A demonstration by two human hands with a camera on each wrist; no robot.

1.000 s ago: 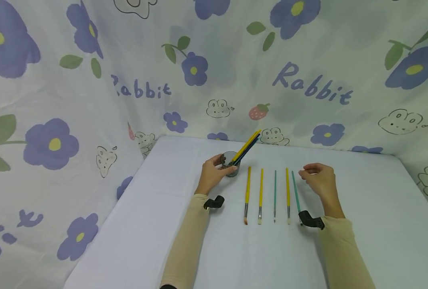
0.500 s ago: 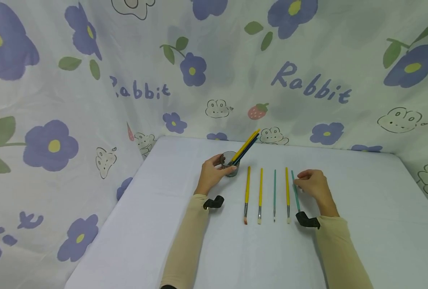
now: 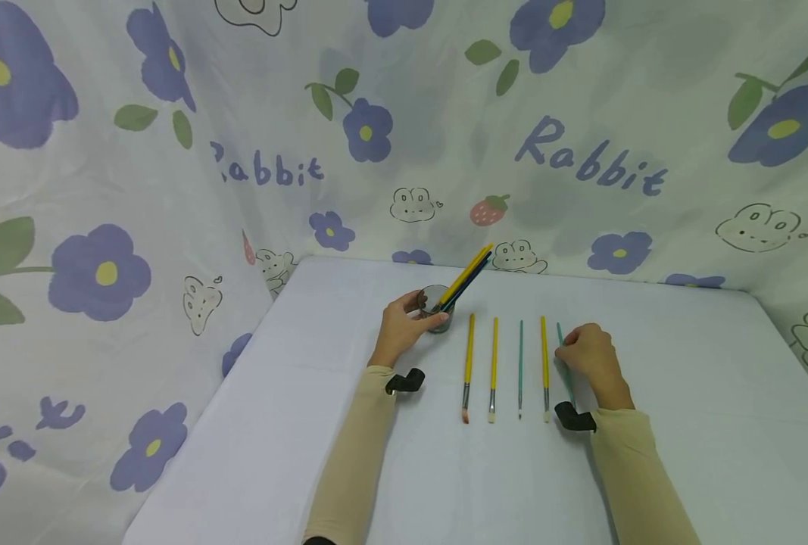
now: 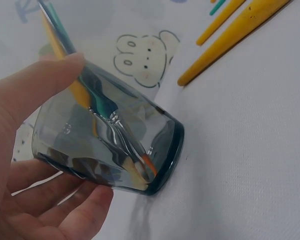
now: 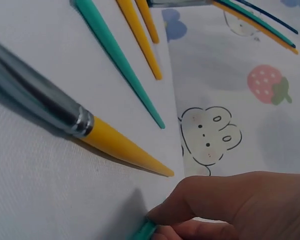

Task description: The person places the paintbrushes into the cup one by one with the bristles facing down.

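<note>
My left hand (image 3: 400, 329) grips a clear dark-tinted glass (image 4: 115, 135) round its side, thumb near the rim. Several paintbrushes lean inside it, bristles down, their yellow, green and dark blue handles (image 3: 468, 277) sticking out to the upper right. My right hand (image 3: 591, 356) pinches the handle of a green paintbrush (image 3: 566, 375), the rightmost of a row; in the right wrist view only a bit of green handle (image 5: 144, 231) shows at the fingertips. Just left of it lies a yellow paintbrush (image 3: 544, 363), bristles toward me.
Further left in the row are a green paintbrush (image 3: 521, 363) and two yellow paintbrushes, one (image 3: 494, 363) beside the other (image 3: 469, 363). All lie on a white-covered table (image 3: 731, 424). A patterned cloth (image 3: 444, 136) hangs behind and at the left.
My right hand has moved left and down onto the rightmost green paintbrush and taken hold of it; the brush has shifted slightly. My left hand and the glass stay in place.
</note>
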